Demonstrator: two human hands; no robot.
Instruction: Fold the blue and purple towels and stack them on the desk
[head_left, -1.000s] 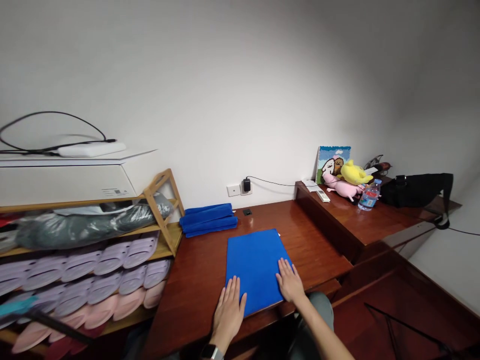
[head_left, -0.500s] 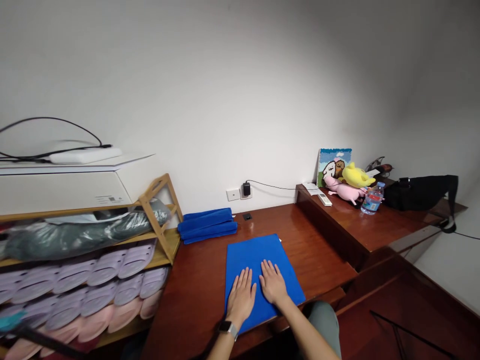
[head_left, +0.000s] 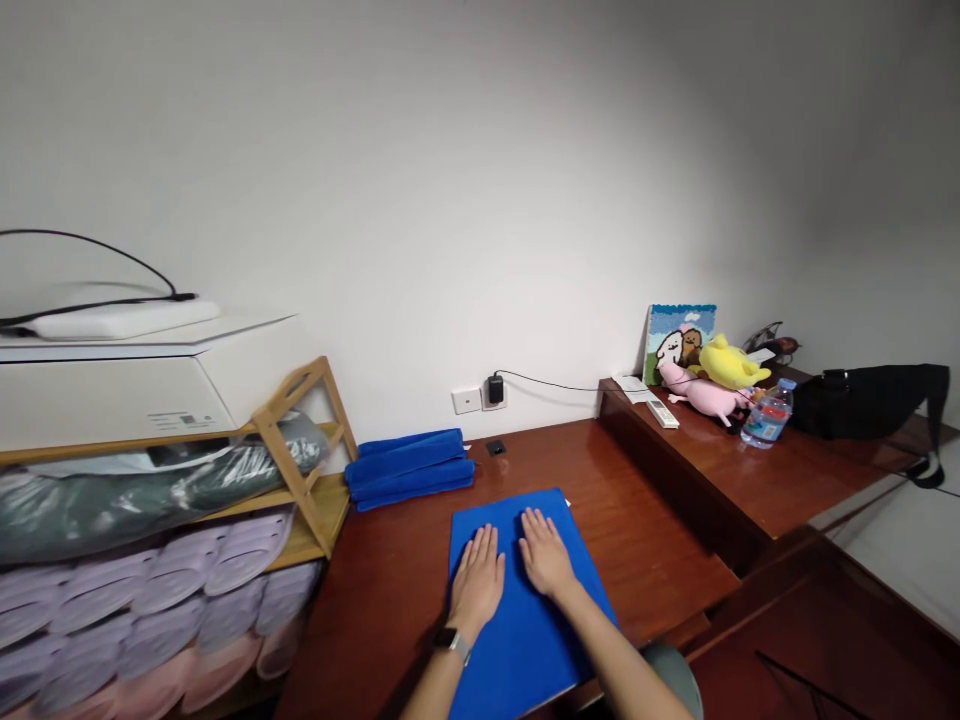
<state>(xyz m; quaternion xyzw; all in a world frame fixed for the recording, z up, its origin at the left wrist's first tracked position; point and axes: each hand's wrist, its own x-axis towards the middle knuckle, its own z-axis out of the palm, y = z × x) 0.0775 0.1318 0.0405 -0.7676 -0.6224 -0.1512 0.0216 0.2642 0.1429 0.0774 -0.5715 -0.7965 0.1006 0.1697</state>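
A blue cloth (head_left: pixel 525 640) lies spread flat on the brown wooden desk, its near end at the front edge. My left hand (head_left: pixel 478 580), with a watch (head_left: pixel 452 641) on the wrist, rests palm down on the cloth's left side, fingers stretched out. On the upper right part of the cloth lies my right hand (head_left: pixel 545 555), also flat with fingers extended. Neither hand grips anything. Folded blue cloths (head_left: pixel 409 470) are stacked at the back left of the desk.
To the left stands a wooden rack (head_left: pixel 300 470) with several slippers (head_left: pixel 172 580) and a white box (head_left: pixel 112 390) on top. On the raised right surface are plush toys (head_left: pixel 727 365), a water bottle (head_left: pixel 769 415), a remote (head_left: pixel 663 414) and a black bag (head_left: pixel 870 400). A plug (head_left: pixel 495 388) sits in the wall.
Both hands have slid a little farther away over the cloth, toward its back edge, still flat. The camera view has tilted slightly upward.
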